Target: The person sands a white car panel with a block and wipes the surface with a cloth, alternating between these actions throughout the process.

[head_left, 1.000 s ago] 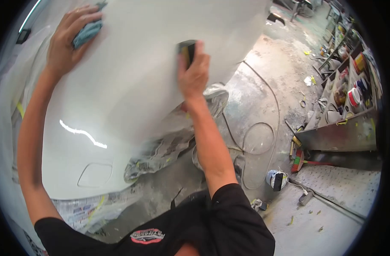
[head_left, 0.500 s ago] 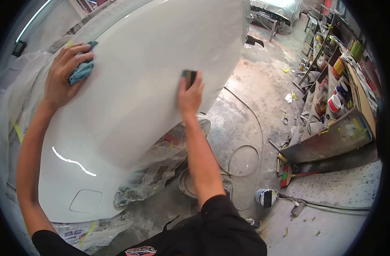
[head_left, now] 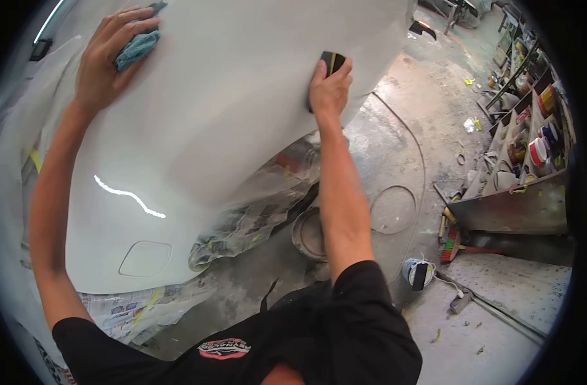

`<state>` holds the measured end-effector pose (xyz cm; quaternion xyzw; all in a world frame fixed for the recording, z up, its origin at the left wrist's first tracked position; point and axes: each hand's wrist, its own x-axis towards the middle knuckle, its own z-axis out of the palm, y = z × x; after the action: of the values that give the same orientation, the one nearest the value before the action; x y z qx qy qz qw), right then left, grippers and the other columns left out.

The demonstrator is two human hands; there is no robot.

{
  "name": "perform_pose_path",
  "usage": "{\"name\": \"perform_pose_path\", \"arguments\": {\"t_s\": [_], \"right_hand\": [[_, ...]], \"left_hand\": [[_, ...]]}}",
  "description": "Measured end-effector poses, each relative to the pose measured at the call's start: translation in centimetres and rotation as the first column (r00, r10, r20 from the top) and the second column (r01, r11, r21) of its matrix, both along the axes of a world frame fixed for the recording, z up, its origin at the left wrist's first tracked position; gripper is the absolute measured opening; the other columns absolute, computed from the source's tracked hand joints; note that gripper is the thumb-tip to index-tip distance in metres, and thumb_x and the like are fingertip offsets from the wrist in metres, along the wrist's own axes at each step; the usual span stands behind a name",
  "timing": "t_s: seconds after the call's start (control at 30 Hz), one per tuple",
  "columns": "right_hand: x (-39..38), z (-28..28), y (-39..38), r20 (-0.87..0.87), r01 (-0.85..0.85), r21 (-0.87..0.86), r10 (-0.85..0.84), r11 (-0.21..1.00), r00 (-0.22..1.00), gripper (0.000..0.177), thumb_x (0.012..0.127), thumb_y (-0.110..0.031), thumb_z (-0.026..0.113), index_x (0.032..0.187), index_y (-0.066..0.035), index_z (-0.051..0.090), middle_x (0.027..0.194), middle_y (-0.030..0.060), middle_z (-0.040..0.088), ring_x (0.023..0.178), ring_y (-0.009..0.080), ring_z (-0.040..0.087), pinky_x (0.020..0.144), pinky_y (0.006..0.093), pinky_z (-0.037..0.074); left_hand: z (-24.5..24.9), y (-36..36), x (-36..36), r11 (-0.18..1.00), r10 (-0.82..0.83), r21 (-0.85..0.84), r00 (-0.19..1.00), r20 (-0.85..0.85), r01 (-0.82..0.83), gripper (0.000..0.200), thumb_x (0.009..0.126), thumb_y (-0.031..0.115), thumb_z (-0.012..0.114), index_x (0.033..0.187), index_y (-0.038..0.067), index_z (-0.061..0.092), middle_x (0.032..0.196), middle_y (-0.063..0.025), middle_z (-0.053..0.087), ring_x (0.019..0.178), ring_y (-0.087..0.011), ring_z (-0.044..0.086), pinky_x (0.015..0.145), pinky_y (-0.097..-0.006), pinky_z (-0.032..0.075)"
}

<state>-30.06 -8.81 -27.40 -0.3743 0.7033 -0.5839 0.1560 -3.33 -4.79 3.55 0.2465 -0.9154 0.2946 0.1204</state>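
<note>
A glossy white car body panel (head_left: pixel 197 109) spreads across the head view, with the outline of a fuel flap (head_left: pixel 146 258) low on its left. My left hand (head_left: pixel 107 61) rests on the panel's upper left, fingers closed around a crumpled blue-green cloth (head_left: pixel 138 50). Further right, near the panel's edge, my right hand (head_left: pixel 330 90) grips a dark sanding block (head_left: pixel 332 62) with a yellow stripe. The block lies against the painted surface; its underside is hidden.
Newspaper and clear plastic masking (head_left: pixel 261 199) hang below the panel. A hose (head_left: pixel 416 138) curls over the dusty floor. On the right stand a shelf with paint cans (head_left: pixel 538 152), a brush with red and green bristles (head_left: pixel 450 246) and a white tub (head_left: pixel 414 274).
My right hand has moved up and right in view with the sanding block. The whole view has shifted, and my left hand with the cloth appears higher.
</note>
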Motion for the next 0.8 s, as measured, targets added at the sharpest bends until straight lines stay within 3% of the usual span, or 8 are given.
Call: {"name": "perform_pose_path", "arguments": {"t_s": [0.1, 0.17, 0.23, 0.37, 0.43, 0.53, 0.67, 0.8], "right_hand": [[3.8, 1.7, 3.2, 0.031, 0.028, -0.069, -0.026, 0.997, 0.999, 0.065, 0.101, -0.034, 0.059, 0.150, 0.000, 0.033, 0.118, 0.0302, 0.055, 0.098, 0.0450, 0.063, 0.081, 0.0508, 0.054], [10.6, 1.4, 7.5, -0.283, 0.004, -0.330, -0.103, 0.944, 0.954, 0.064, 0.099, -0.034, 0.063, 0.149, -0.003, 0.037, 0.114, 0.0289, 0.056, 0.096, 0.0430, 0.063, 0.076, 0.0485, 0.055], [14.3, 1.8, 12.0, -0.388, -0.104, -0.445, -0.086, 0.890, 0.918, 0.064, 0.097, -0.034, 0.066, 0.149, -0.006, 0.040, 0.106, 0.0257, 0.056, 0.089, 0.0401, 0.063, 0.070, 0.0460, 0.055], [8.1, 1.2, 5.1, -0.314, -0.057, -0.369, -0.066, 0.928, 0.947, 0.063, 0.098, -0.034, 0.065, 0.148, -0.006, 0.039, 0.098, 0.0232, 0.053, 0.082, 0.0394, 0.059, 0.068, 0.0468, 0.053], [3.1, 2.4, 1.6, -0.088, 0.005, -0.141, -0.018, 0.990, 0.996, 0.062, 0.100, -0.036, 0.060, 0.146, -0.002, 0.036, 0.108, 0.0280, 0.055, 0.093, 0.0445, 0.062, 0.077, 0.0508, 0.053], [3.0, 3.5, 1.6, 0.007, 0.048, -0.045, -0.048, 0.998, 0.999, 0.065, 0.100, -0.036, 0.060, 0.148, -0.001, 0.034, 0.112, 0.0296, 0.055, 0.097, 0.0456, 0.062, 0.079, 0.0510, 0.054], [10.8, 0.7, 9.7, -0.297, -0.107, -0.354, -0.003, 0.929, 0.955, 0.071, 0.096, -0.031, 0.067, 0.153, -0.005, 0.034, 0.110, 0.0280, 0.054, 0.095, 0.0444, 0.063, 0.080, 0.0512, 0.056], [4.0, -1.6, 2.8, -0.130, -0.003, -0.259, -0.032, 0.966, 0.991, 0.067, 0.098, -0.035, 0.064, 0.149, -0.004, 0.034, 0.107, 0.0290, 0.054, 0.094, 0.0469, 0.063, 0.077, 0.0529, 0.055]], "left_hand": [[-0.2, 0.7, -0.9, 1.000, -0.021, -0.023, 1.000, -0.008, 0.020, 0.041, 0.085, 0.002, 0.069, 0.126, 0.008, 0.069, 0.135, -0.0095, 0.065, 0.131, -0.0321, 0.056, 0.109, -0.0410, 0.044], [-0.1, 0.7, -0.7, 0.999, -0.015, -0.037, 1.000, -0.004, 0.015, 0.041, 0.086, 0.003, 0.070, 0.127, 0.009, 0.069, 0.135, -0.0089, 0.065, 0.131, -0.0312, 0.056, 0.109, -0.0403, 0.044], [-0.3, 0.6, -0.9, 0.999, -0.015, -0.032, 1.000, -0.002, 0.015, 0.040, 0.087, 0.004, 0.070, 0.127, 0.009, 0.069, 0.135, -0.0087, 0.065, 0.131, -0.0306, 0.056, 0.108, -0.0400, 0.044], [-0.2, 0.1, -0.8, 0.999, -0.033, -0.027, 0.999, 0.006, 0.033, 0.039, 0.088, 0.004, 0.069, 0.127, 0.008, 0.069, 0.134, -0.0090, 0.065, 0.131, -0.0303, 0.056, 0.109, -0.0400, 0.044], [-0.3, 0.3, -0.5, 0.999, -0.030, -0.029, 1.000, 0.009, 0.030, 0.038, 0.089, 0.004, 0.069, 0.127, 0.008, 0.069, 0.134, -0.0092, 0.065, 0.131, -0.0304, 0.056, 0.109, -0.0400, 0.043], [-0.1, 0.3, -0.7, 0.999, -0.034, -0.038, 0.999, 0.023, 0.035, 0.038, 0.089, 0.004, 0.068, 0.127, 0.008, 0.069, 0.134, -0.0094, 0.065, 0.131, -0.0306, 0.056, 0.109, -0.0401, 0.043], [-0.2, 0.2, -0.4, 0.999, -0.032, -0.040, 0.999, 0.010, 0.032, 0.039, 0.086, 0.004, 0.069, 0.125, 0.009, 0.069, 0.134, -0.0094, 0.065, 0.129, -0.0312, 0.057, 0.108, -0.0406, 0.045], [-0.4, -0.2, -0.2, 0.999, -0.019, -0.049, 1.000, 0.012, 0.020, 0.039, 0.086, 0.003, 0.068, 0.125, 0.010, 0.070, 0.134, -0.0087, 0.065, 0.128, -0.0297, 0.057, 0.108, -0.0400, 0.046]]}}
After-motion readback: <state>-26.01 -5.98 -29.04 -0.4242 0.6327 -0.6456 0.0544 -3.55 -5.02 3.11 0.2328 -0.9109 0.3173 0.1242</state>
